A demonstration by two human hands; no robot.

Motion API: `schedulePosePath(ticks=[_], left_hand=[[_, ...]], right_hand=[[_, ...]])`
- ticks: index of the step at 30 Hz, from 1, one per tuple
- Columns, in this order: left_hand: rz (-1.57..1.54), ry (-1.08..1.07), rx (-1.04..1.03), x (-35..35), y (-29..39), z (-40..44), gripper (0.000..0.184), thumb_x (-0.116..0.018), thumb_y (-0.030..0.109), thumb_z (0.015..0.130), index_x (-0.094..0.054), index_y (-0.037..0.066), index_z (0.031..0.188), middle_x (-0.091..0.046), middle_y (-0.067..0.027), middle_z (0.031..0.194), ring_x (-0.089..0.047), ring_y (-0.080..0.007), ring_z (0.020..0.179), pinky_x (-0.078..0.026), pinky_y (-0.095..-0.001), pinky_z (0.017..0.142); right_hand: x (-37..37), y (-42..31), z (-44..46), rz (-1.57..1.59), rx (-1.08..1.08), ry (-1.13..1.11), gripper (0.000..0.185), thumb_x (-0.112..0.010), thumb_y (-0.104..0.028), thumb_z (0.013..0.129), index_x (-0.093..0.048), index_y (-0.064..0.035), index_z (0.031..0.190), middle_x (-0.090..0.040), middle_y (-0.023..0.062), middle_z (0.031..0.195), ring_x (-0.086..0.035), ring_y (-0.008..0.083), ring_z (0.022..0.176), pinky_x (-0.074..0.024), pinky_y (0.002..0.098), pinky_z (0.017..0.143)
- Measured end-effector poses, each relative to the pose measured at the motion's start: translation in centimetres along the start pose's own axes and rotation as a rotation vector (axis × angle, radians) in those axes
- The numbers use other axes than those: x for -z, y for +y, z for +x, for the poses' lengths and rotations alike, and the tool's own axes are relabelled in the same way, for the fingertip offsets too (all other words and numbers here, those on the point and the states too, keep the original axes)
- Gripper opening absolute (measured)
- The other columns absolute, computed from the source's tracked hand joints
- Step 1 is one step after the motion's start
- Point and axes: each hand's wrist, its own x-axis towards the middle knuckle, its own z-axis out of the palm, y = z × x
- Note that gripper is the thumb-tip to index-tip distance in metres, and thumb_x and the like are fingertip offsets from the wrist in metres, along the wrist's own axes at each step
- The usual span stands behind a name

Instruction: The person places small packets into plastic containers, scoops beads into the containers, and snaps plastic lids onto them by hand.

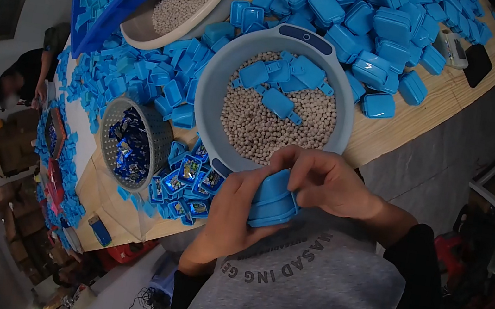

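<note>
Several blue plastic cases (273, 204) are held together in front of my chest, with my left hand (230, 216) wrapped round their left side. My right hand (324, 182) is closed at their upper right edge, its fingertips pinched on the blue plastic. Just beyond both hands stands a grey-blue basin (213, 95) with round beige pellets (245, 130) in it. On the pellets lie several flat blue lids (279, 103). Small open blue cases with shiny packets (189, 169) inside sit left of my hands.
A grey perforated basket (161, 141) holds dark blue packets. Closed blue cases (391, 26) are piled at the back right, near a black phone (478, 65). Loose blue parts (160, 77) cover the left, beside a second pellet basin (140, 36). A person (26, 73) is at far left.
</note>
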Motion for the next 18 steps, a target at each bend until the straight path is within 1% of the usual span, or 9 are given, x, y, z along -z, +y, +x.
schedulePosePath(ticks=[2, 4, 5, 8, 10, 13, 16, 18], left_hand=[[-0.036, -0.002, 0.030, 0.47, 0.09, 0.18, 0.076, -0.078, 0.016, 0.061, -0.038, -0.005, 0.122, -0.052, -0.0191, 0.106, -0.054, -0.0333, 0.092, -0.046, -0.0377, 0.075], [-0.006, -0.009, 0.040, 0.39, 0.03, 0.11, 0.081, -0.080, 0.018, 0.054, -0.039, -0.001, 0.121, -0.051, -0.0170, 0.103, -0.052, -0.0324, 0.089, -0.043, -0.0381, 0.074], [0.008, -0.013, 0.043, 0.31, -0.02, 0.09, 0.084, -0.081, 0.019, 0.051, -0.039, 0.002, 0.121, -0.051, -0.0160, 0.101, -0.052, -0.0319, 0.087, -0.042, -0.0383, 0.074], [0.009, -0.092, 0.022, 0.37, -0.31, -0.28, 0.083, -0.082, 0.020, 0.052, -0.039, 0.002, 0.121, -0.051, -0.0167, 0.102, -0.052, -0.0321, 0.088, -0.043, -0.0383, 0.074], [0.022, -0.100, -0.019, 0.41, -0.41, -0.42, 0.084, -0.081, 0.021, 0.053, -0.038, 0.001, 0.122, -0.051, -0.0175, 0.103, -0.053, -0.0320, 0.088, -0.044, -0.0380, 0.073], [0.081, -0.103, -0.050, 0.47, -0.17, -0.52, 0.084, -0.081, 0.022, 0.055, -0.037, 0.000, 0.123, -0.052, -0.0185, 0.104, -0.053, -0.0322, 0.088, -0.045, -0.0379, 0.072], [0.111, -0.093, -0.070, 0.40, -0.08, -0.34, 0.085, -0.080, 0.022, 0.056, -0.035, -0.003, 0.123, -0.051, -0.0197, 0.104, -0.054, -0.0328, 0.087, -0.045, -0.0382, 0.070], [0.120, -0.080, -0.078, 0.21, -0.12, -0.39, 0.085, -0.080, 0.022, 0.057, -0.034, -0.004, 0.123, -0.051, -0.0204, 0.103, -0.054, -0.0332, 0.085, -0.045, -0.0386, 0.069]], right_hand=[[0.06, -0.16, 0.11, -0.058, 0.024, -0.018, 0.013, -0.064, 0.000, 0.076, -0.059, -0.0048, 0.087, -0.046, 0.0091, 0.114, -0.047, 0.0175, 0.107, -0.0392, 0.0306, 0.092], [0.24, -0.32, 0.01, -0.091, 0.039, -0.032, 0.012, -0.065, -0.001, 0.076, -0.059, -0.0063, 0.085, -0.046, 0.0089, 0.114, -0.047, 0.0177, 0.109, -0.0378, 0.0314, 0.094], [0.36, -0.22, -0.07, -0.074, 0.014, -0.025, 0.011, -0.065, -0.001, 0.076, -0.059, -0.0066, 0.084, -0.047, 0.0086, 0.113, -0.047, 0.0176, 0.108, -0.0379, 0.0313, 0.093], [0.58, 0.29, -0.29, -0.026, -0.029, -0.016, 0.009, -0.065, -0.002, 0.076, -0.058, -0.0072, 0.080, -0.047, 0.0076, 0.111, -0.047, 0.0168, 0.106, -0.0388, 0.0304, 0.092], [0.37, 0.64, -0.42, 0.003, -0.018, -0.028, 0.009, -0.065, -0.002, 0.076, -0.058, -0.0069, 0.078, -0.048, 0.0067, 0.109, -0.049, 0.0157, 0.104, -0.0403, 0.0292, 0.090], [0.66, 0.19, -0.32, -0.050, -0.119, -0.027, 0.009, -0.065, -0.003, 0.076, -0.058, -0.0065, 0.078, -0.048, 0.0054, 0.107, -0.050, 0.0134, 0.099, -0.0420, 0.0273, 0.086], [0.70, 0.15, -0.17, 0.002, -0.173, -0.003, 0.009, -0.066, -0.003, 0.076, -0.058, -0.0062, 0.079, -0.048, 0.0048, 0.107, -0.050, 0.0118, 0.098, -0.0424, 0.0257, 0.084], [0.59, -0.13, -0.12, -0.022, -0.195, 0.022, 0.013, -0.062, 0.006, 0.073, -0.057, -0.0053, 0.077, -0.046, 0.0076, 0.109, -0.049, 0.0155, 0.102, -0.0435, 0.0277, 0.086]])
